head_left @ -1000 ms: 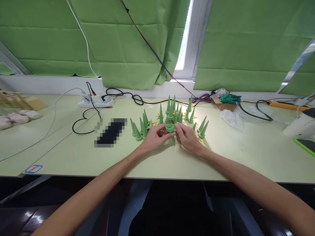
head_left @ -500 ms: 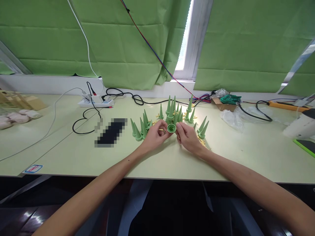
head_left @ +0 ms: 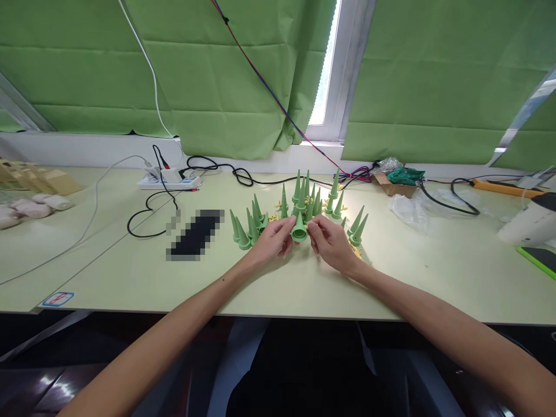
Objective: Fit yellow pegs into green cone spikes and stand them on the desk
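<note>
Between my hands is a hollow green plastic spike [head_left: 299, 231], its round open base facing me and its point slanting up and away. My left hand [head_left: 274, 238] grips it from the left, thumb and fingers closed at its side. At its right side, the fingers of my right hand [head_left: 330, 243] are pinched together. What lies in that pinch is too small to tell. Several more green spikes [head_left: 299, 194] stand point up just behind my hands, with others [head_left: 243, 234] to the left and a pair [head_left: 357, 227] to the right. Small yellow branched pieces [head_left: 356, 251] lie among them.
A dark pixelated patch [head_left: 196, 234] covers something left of the spikes. Farther back are a white power strip [head_left: 169, 180], black cables [head_left: 243, 175] and a small cardboard box [head_left: 394, 186] with green plastic. Clear plastic bags [head_left: 410, 209] lie at right. The table [head_left: 260, 295] ends close before me.
The spike between my hands has tipped so its cone shows above the open base, and it sits slightly lower and further left. My left hand has shifted slightly; the right is nearly still.
</note>
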A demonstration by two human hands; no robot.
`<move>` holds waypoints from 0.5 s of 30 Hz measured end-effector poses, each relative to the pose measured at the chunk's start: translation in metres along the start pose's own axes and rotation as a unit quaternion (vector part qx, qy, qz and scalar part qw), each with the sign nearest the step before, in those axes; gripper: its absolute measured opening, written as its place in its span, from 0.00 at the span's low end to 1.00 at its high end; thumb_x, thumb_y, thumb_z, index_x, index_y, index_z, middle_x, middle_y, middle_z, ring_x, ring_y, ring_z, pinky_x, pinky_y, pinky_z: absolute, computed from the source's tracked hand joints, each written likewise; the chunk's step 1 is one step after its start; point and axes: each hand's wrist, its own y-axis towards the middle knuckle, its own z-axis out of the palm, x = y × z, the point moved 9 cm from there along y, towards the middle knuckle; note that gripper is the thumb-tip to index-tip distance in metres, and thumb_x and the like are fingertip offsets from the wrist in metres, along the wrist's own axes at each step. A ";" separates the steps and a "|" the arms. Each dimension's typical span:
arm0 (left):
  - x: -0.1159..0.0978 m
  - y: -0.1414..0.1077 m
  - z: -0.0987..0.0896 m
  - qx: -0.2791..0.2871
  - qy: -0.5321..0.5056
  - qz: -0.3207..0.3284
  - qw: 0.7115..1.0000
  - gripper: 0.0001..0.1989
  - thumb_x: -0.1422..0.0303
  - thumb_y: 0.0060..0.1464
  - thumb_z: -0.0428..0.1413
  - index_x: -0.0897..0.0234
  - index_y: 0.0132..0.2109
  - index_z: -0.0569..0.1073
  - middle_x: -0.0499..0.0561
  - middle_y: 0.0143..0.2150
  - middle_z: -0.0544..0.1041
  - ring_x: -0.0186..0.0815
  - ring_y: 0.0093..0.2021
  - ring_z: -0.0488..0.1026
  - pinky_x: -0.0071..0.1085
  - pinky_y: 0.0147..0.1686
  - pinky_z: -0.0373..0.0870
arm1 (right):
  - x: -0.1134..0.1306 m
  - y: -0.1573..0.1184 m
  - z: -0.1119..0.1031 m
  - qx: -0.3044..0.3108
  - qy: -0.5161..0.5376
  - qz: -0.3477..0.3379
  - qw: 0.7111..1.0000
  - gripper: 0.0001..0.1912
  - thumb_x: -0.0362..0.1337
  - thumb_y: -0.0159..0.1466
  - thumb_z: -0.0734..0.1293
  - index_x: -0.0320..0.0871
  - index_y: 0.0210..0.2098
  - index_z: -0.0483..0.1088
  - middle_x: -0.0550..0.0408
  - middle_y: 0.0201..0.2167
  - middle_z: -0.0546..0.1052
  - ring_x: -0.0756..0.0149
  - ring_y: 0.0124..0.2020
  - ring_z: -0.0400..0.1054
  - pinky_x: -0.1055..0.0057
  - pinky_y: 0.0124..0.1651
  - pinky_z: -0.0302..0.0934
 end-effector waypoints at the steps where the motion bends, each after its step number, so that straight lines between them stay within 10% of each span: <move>1: 0.000 0.000 0.000 0.001 0.002 -0.004 1.000 0.23 0.48 0.63 0.47 0.64 0.31 0.65 0.43 0.17 0.62 0.27 0.15 0.60 0.25 0.17 0.54 | 0.000 0.000 0.000 0.002 -0.003 0.000 1.000 0.17 0.48 0.72 0.57 0.46 0.30 0.60 0.62 0.18 0.62 0.70 0.20 0.56 0.70 0.26 0.53; 15: -0.011 -0.003 0.000 -0.011 0.025 0.049 0.998 0.19 0.51 0.61 0.53 0.63 0.33 0.64 0.41 0.21 0.59 0.24 0.16 0.59 0.24 0.17 0.56 | 0.003 0.001 0.001 0.013 -0.032 -0.020 0.999 0.18 0.45 0.73 0.55 0.46 0.27 0.56 0.62 0.19 0.61 0.70 0.21 0.54 0.70 0.28 0.51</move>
